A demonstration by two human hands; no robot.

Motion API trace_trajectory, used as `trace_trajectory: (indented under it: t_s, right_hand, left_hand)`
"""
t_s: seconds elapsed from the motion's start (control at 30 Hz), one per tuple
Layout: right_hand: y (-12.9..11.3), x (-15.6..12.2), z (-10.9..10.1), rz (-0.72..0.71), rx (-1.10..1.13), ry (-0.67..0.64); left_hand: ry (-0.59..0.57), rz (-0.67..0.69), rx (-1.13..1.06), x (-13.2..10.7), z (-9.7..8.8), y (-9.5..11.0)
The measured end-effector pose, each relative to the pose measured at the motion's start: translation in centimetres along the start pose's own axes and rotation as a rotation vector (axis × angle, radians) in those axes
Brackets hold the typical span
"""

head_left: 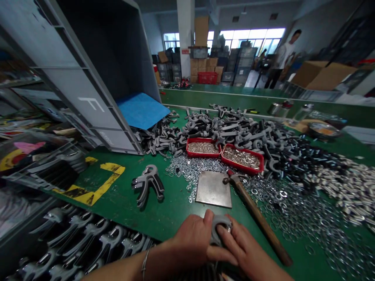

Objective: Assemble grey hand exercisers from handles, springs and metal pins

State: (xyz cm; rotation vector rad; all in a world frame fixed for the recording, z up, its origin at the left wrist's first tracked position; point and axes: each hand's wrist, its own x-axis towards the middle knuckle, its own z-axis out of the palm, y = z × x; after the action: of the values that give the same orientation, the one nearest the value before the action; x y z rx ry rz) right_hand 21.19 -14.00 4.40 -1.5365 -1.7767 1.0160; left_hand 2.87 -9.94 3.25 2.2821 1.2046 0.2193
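My left hand [191,238] and my right hand [244,249] are both closed around one grey plastic grip piece [219,226] at the near edge of the green table [164,212]. A small metal part shows at its top by my right fingers. A finished grey and black hand gripper [148,183] lies to the left on the table. Just beyond my hands lie a square steel plate [213,189] and a wooden-handled hammer [258,214].
Two red trays [241,158] of small metal parts sit behind the plate, amid loose washers [281,203] and a heap of grey handles [234,128]. A tipped grey crate [88,78] stands at left. A bin of assembled grippers [88,242] is below. A person [283,58] stands far back.
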Motion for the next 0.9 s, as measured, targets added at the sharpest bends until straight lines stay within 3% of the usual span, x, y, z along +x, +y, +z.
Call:
trace_trajectory:
  t_s: [0.1, 0.2, 0.27, 0.37, 0.47, 0.53, 0.7, 0.8, 0.9]
  right_hand:
    - [0.2, 0.9, 0.1, 0.007, 0.038, -0.042]
    - [1.5, 4.5, -1.5, -0.050, -0.132, -0.050]
    - [3.0, 8.0, -3.9, -0.125, -0.395, -0.001]
    - [5.3, 13.3, -8.6, -0.116, -0.565, 0.150]
    - [7.3, 17.0, -12.7, -0.047, -0.698, 0.253]
    - [8.5, 18.7, -14.2, -0.008, -0.778, 0.283]
    - [10.6, 22.4, -14.3, 0.030, -0.897, 0.253]
    - [11.5, 23.7, -13.7, 0.019, -0.927, 0.225]
    - [12.2, 23.8, -13.5, 0.007, -0.944, 0.220]
  left_hand:
    - [-0.045, 0.071, 0.087, 1.7, -1.1, 0.1]
    - [-0.052, 0.155, 0.124, 6.3, -2.5, -1.0]
    - [-0.049, 0.178, 0.197, 10.2, -3.3, -2.1]
    - [-0.101, 0.203, 0.394, 15.0, -4.0, -3.3]
    - [-0.144, 0.241, 0.494, 18.0, -4.6, -3.1]
    - [-0.114, 0.275, 0.512, 19.9, -5.1, -2.3]
    - [0.044, 0.346, 0.543, 27.5, -6.1, 0.0]
    - [0.073, 0.378, 0.567, 31.9, -5.3, 0.2]
    - [0.077, 0.376, 0.582, 34.1, -3.7, -0.2]
